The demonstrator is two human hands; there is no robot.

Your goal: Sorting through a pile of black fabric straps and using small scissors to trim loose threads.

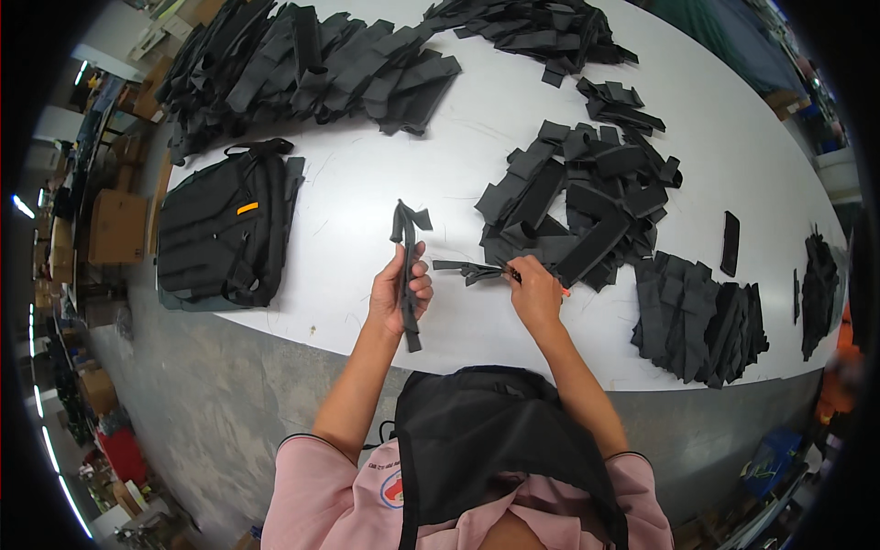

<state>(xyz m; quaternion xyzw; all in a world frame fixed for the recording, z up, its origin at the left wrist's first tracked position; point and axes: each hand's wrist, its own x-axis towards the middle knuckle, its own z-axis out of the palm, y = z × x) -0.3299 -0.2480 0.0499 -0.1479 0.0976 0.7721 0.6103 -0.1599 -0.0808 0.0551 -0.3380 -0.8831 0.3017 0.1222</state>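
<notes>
Far ahead, piles (344,78) are crowding the bench (367,170). Left grip (391,295) is clasping a strip (410,257) midway, right grip (534,291) pinching pieces (473,269) leftward.

Pink shirt (307,486): tiny dark txt (383,465) abv 1 round logo (392,490); can't read.

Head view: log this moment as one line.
left hand: holds dark strip | right hand: touching small dark bunch | black backpack: on white table, left
</notes>
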